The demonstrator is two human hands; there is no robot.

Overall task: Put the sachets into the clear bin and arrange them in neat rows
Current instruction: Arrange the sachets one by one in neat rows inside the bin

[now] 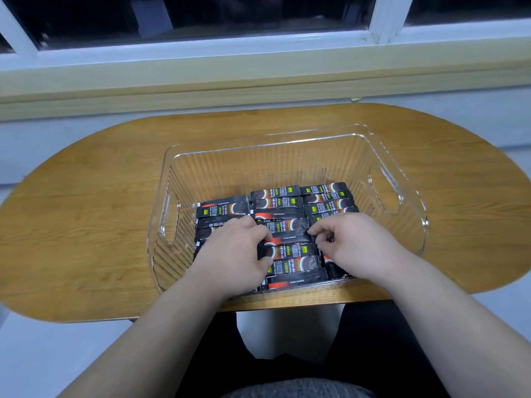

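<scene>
A clear ribbed bin [413,214] with cut-out handles stands on the wooden table. Several black coffee sachets [277,203] lie flat on its floor in three side-by-side stacks. Both of my hands are down inside the bin. My left hand [234,249] has curled fingers and thumb on the left ends of the middle stack's sachets [290,251]. My right hand [355,242] pinches the right ends of the same stack with curled fingers. Both hands hide parts of the left and right stacks.
The oval wooden table [94,202] stands against a wall under a pale window sill [258,79]. My legs show below the table's near edge.
</scene>
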